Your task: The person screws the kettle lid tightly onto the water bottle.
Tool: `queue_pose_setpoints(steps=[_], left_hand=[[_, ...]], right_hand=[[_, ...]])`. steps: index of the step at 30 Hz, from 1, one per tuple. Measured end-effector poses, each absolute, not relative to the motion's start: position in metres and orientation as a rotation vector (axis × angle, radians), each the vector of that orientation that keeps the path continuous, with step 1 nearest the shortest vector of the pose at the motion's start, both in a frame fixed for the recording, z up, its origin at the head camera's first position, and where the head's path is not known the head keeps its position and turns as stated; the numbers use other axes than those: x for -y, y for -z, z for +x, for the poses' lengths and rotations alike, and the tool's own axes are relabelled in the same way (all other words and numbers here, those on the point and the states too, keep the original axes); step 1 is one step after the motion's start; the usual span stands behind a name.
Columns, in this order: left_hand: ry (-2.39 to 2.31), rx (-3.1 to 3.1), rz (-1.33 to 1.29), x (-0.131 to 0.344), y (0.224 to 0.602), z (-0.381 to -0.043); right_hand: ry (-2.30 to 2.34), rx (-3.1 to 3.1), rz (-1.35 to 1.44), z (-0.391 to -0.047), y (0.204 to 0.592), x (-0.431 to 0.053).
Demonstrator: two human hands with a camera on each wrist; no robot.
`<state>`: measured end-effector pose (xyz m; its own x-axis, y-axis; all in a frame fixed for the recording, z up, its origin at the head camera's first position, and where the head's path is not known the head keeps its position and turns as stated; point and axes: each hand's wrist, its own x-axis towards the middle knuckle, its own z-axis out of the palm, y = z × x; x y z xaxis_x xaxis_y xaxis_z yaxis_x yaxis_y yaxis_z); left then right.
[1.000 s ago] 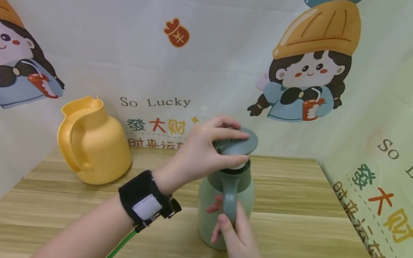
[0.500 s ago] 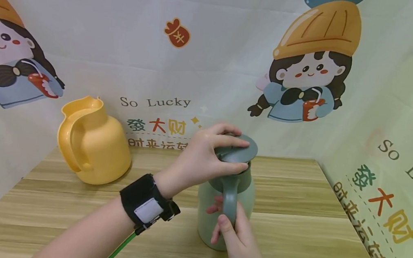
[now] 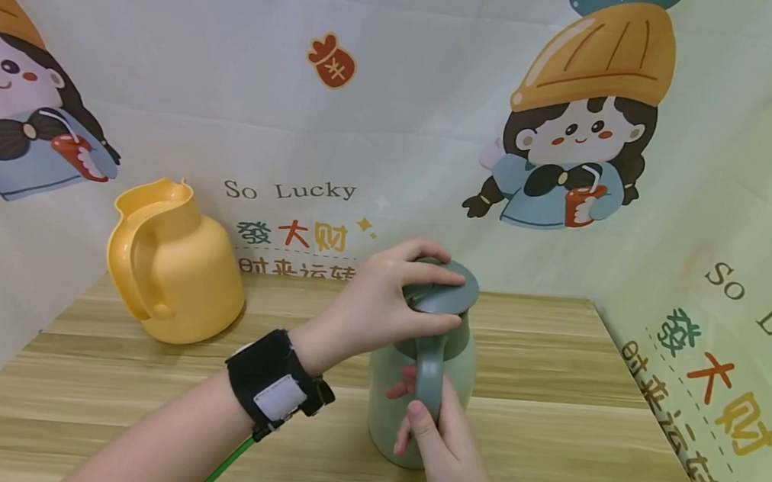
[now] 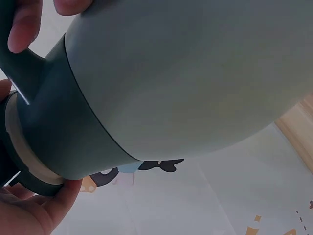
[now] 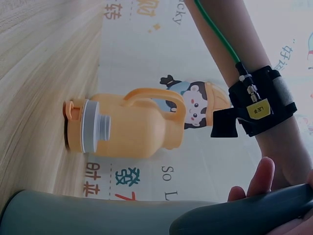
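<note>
A pale green thermos jug (image 3: 384, 417) with a darker grey-green neck stands upright on the table in the head view. Its lid (image 3: 455, 296) sits at the mouth, and my left hand (image 3: 388, 295) grips it from the left, thumb on the near edge and fingers across the top. Between lid and neck, a whitish band (image 4: 30, 159) shows in the left wrist view. My right hand (image 3: 451, 453) holds the jug's handle (image 3: 429, 375), its thumb on the near side. Part of the mouth is hidden by the left hand.
On the left stands a yellow jug (image 3: 197, 278) with an uncovered top. In the right wrist view an orange lid with a white threaded stopper (image 5: 90, 126) rests on the table before it. Printed cloth walls (image 3: 398, 104) enclose the wooden table (image 3: 548, 439).
My left hand has moved down with the lid, which now sits lower at the jug's mouth. The white stopper seen under it earlier is out of sight in the head view.
</note>
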<state>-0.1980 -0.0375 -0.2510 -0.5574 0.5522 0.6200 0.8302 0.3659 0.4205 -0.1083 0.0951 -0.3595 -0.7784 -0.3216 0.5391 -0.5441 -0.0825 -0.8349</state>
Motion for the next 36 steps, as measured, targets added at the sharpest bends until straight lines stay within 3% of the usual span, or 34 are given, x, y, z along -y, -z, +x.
queue_pose_setpoints(steps=[36], left_hand=[[1.023, 2.244, -1.233, 0.042, 0.261, -0.2]], right_hand=[[-2.034, 2.045, 0.93, -0.108, 0.358, -0.096]])
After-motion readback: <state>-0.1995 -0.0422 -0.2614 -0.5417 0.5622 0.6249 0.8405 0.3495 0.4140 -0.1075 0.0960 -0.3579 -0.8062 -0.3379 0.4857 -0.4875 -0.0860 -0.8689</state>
